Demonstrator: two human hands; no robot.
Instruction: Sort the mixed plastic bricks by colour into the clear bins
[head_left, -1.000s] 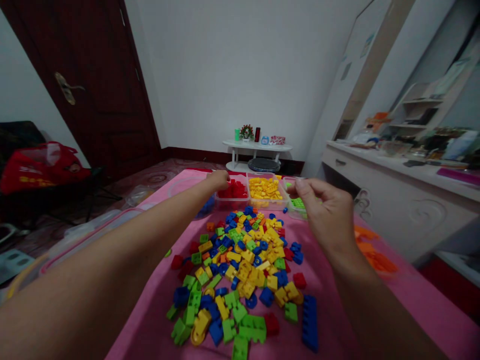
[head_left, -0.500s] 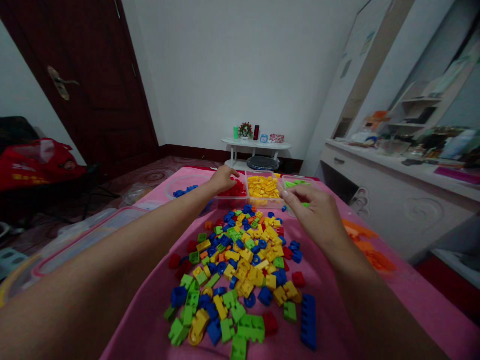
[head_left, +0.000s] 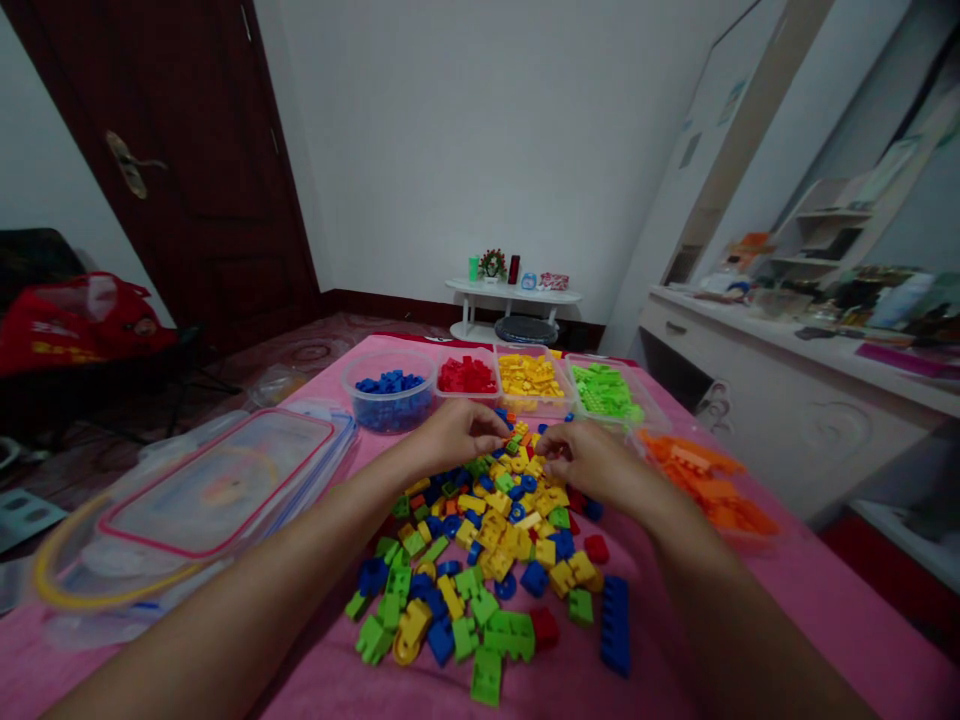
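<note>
A mixed heap of toy building bricks (head_left: 495,545) in yellow, green, blue, red and orange lies on the pink cloth in front of me. At the heap's far end is my left hand (head_left: 463,437), its thumb and fingers drawn together in a pinch among small bricks; what sits between the fingertips is too small to make out. Facing it from the right, my right hand (head_left: 589,458) hovers low over yellow and blue bricks, fingers bent and thumb apart from them, with no brick visible in it. A long blue brick (head_left: 616,625) lies separately at the near right.
Behind the heap stand clear containers of blue bricks (head_left: 390,385), red bricks (head_left: 466,375), yellow bricks (head_left: 529,376) and green bricks (head_left: 604,390). Orange bricks (head_left: 709,480) fill another at right. Clear lids (head_left: 225,490) are stacked at left on the pink cloth (head_left: 315,665).
My left hand has come back from the red container to the heap. My right hand has moved down and nearer from beside the yellow and green containers. The view has shifted slightly.
</note>
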